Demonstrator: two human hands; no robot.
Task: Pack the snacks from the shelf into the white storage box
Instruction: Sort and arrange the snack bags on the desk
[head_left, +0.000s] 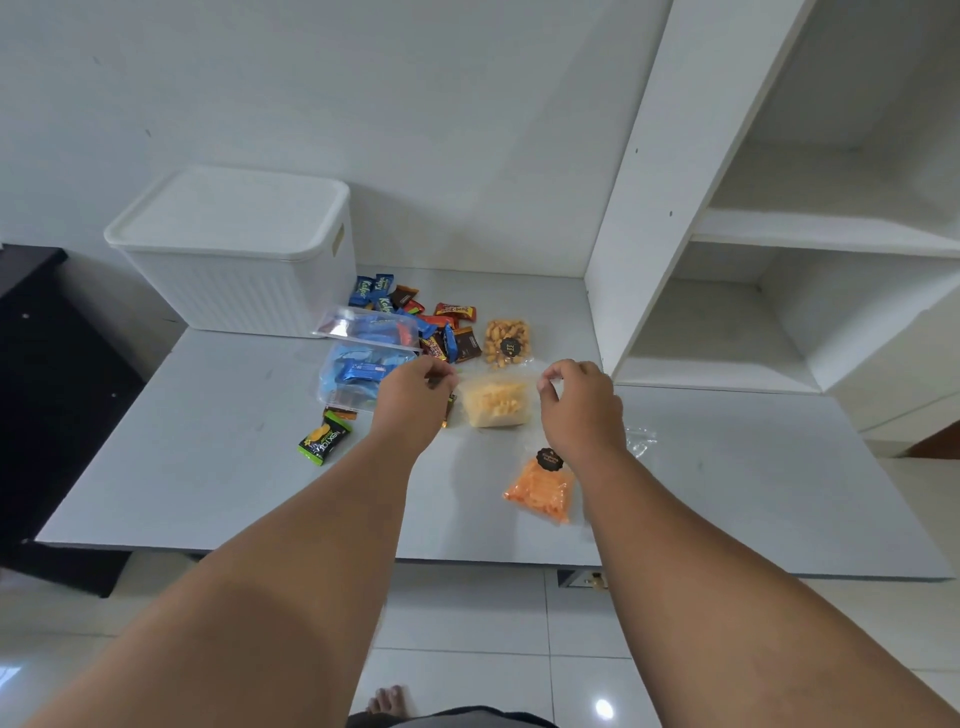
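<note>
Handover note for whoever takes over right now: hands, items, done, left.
Left hand: fingers curled at the left top corner of the yellow snack bag, grip unclear.
Right hand: pinches the bag's clear right top corner.
White storage box: back left on the table, lid on.
Loose packets, nut bag, orange snack bag, green packet, clear tub of blue packets: all on the table.
Done: nothing visibly packed.
Left: open the box, pack everything.

"Kalpa" on blue wrappers; "nextar" on a green-and-black packet; "Beng-beng" on a red wrapper; the round black labels are illegible.
</note>
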